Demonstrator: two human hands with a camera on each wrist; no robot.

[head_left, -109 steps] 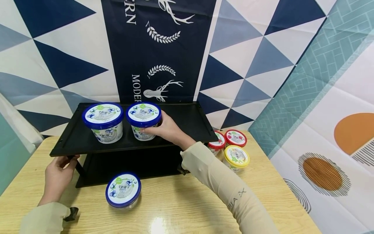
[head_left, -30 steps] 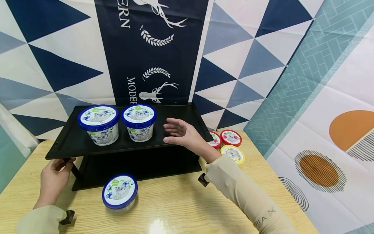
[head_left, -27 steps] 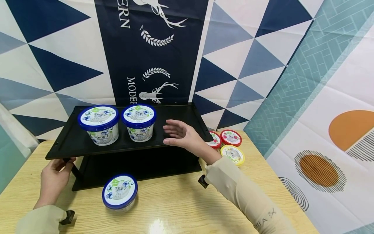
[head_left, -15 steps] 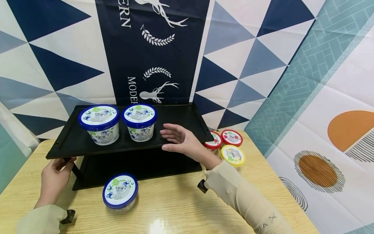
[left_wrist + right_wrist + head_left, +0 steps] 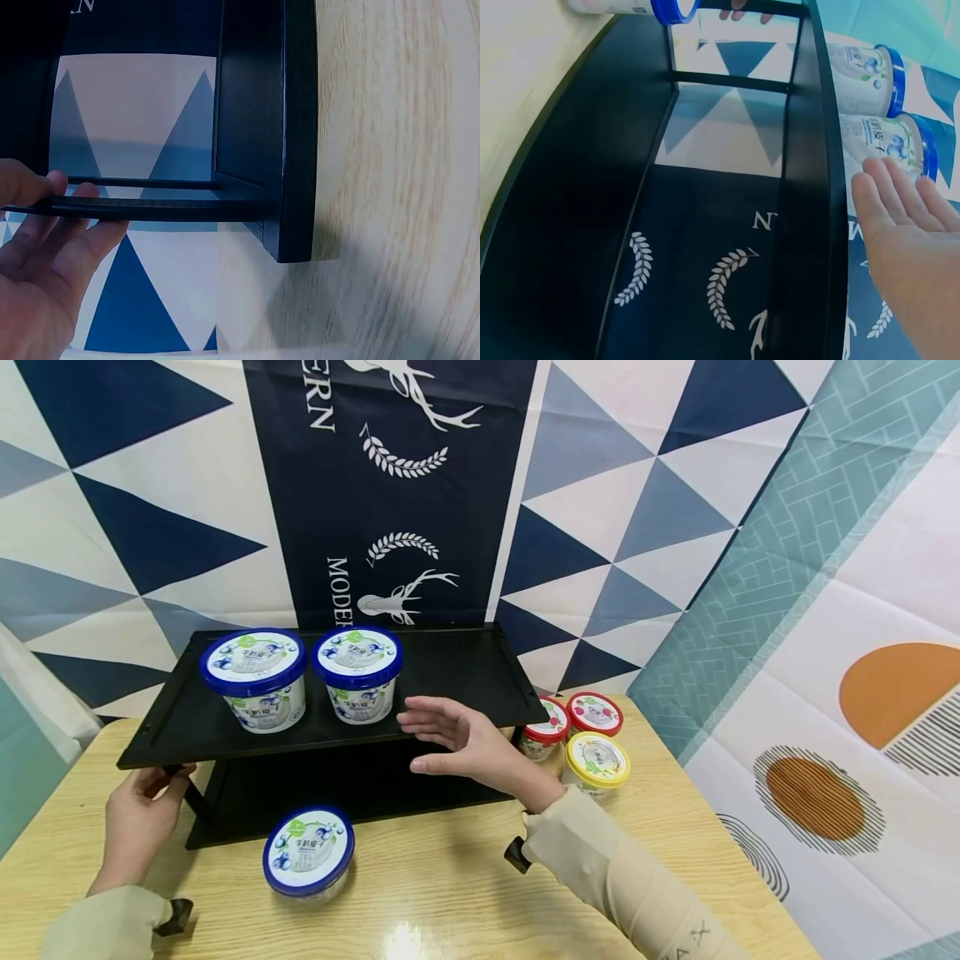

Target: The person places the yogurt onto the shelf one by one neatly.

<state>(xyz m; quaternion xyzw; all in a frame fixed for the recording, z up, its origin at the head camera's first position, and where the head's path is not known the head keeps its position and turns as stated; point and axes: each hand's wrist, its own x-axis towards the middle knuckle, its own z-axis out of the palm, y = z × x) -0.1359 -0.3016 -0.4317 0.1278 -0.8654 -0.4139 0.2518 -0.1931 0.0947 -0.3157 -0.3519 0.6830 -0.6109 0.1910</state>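
A black two-tier shelf [image 5: 465,664] stands on the wooden table. My left hand [image 5: 141,822] grips its front left post [image 5: 172,211] just under the top board, with thumb and fingers on either side in the left wrist view. Two blue-lidded tubs with blueberry pictures, a left tub [image 5: 266,708] and a second tub [image 5: 362,700], stand upright side by side on the top board. To the right of the second tub, my right hand [image 5: 476,750] is held with fingers extended and thumb apart, holding nothing, over the board's front edge. Another blue-lidded tub [image 5: 309,850] is on the table before the shelf.
Beside the shelf's right end, two red-lidded tubs, one nearer [image 5: 543,728] and one behind [image 5: 595,714], sit with a yellow-lidded tub [image 5: 597,762]. A patterned cloth wall [image 5: 405,485] rises close behind the shelf. The lower board [image 5: 360,785] lies near table level.
Earlier my right hand held the second tub; it has let go and moved right, then lowered slightly toward the front edge and back left. My left hand keeps its grip on the post.
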